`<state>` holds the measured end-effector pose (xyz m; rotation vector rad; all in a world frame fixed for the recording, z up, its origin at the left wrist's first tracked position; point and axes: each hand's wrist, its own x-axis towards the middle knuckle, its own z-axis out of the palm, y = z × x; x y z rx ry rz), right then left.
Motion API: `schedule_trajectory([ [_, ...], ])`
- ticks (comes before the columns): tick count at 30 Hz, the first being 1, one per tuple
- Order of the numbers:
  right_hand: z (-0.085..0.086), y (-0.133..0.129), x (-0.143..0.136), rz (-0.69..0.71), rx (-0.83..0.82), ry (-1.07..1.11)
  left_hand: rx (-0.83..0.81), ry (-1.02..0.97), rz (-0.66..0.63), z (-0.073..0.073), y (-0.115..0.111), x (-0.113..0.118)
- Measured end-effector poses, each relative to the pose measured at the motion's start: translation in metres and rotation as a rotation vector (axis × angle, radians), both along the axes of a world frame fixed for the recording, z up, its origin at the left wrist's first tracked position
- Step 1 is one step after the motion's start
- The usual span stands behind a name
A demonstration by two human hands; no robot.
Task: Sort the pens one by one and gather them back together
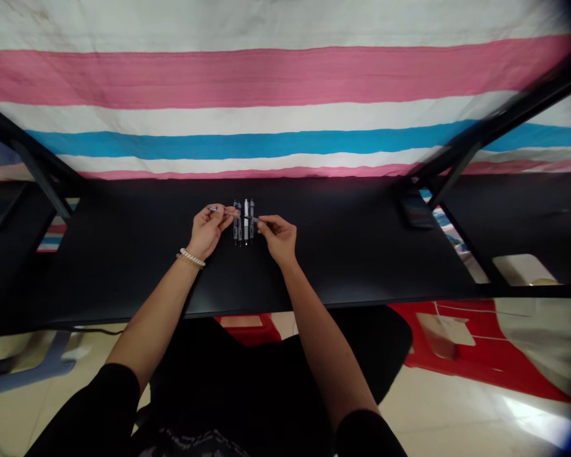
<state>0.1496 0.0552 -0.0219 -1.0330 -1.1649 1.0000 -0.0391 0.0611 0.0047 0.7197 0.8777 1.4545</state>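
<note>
While both hands (245, 230) grip it, the pen (233, 213) lies crosswise, left to right.

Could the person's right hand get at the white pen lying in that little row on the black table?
Probably yes: the right hand sits just beside the white pen, nothing between, though its fingers already pinch something slim.

A black worktop (361, 254) with slanted black frame struts (480, 136) at its left and right ends stands before a hanging cloth (266, 76) striped pink, white and blue, above a glossy pale floor (457, 406) bearing red plastic furniture (480, 362).
</note>
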Motion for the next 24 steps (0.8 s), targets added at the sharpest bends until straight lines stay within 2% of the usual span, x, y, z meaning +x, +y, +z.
schedule_trajectory([
  [4,-0.003,0.003,0.005,-0.059,-0.011,0.052,-0.019,-0.057,0.107,-0.001,0.004,-0.006],
  [7,-0.005,0.005,0.006,-0.060,-0.030,0.065,-0.031,-0.084,0.132,0.000,0.004,-0.009],
  [11,-0.005,0.004,0.004,-0.025,-0.039,0.028,-0.050,-0.082,0.093,0.000,0.002,-0.006],
  [16,-0.003,0.001,0.002,0.063,0.003,0.021,-0.004,0.038,-0.020,0.001,-0.004,0.003],
  [24,0.002,-0.003,0.001,0.074,0.060,-0.003,0.026,0.026,-0.056,0.005,-0.008,0.005],
])
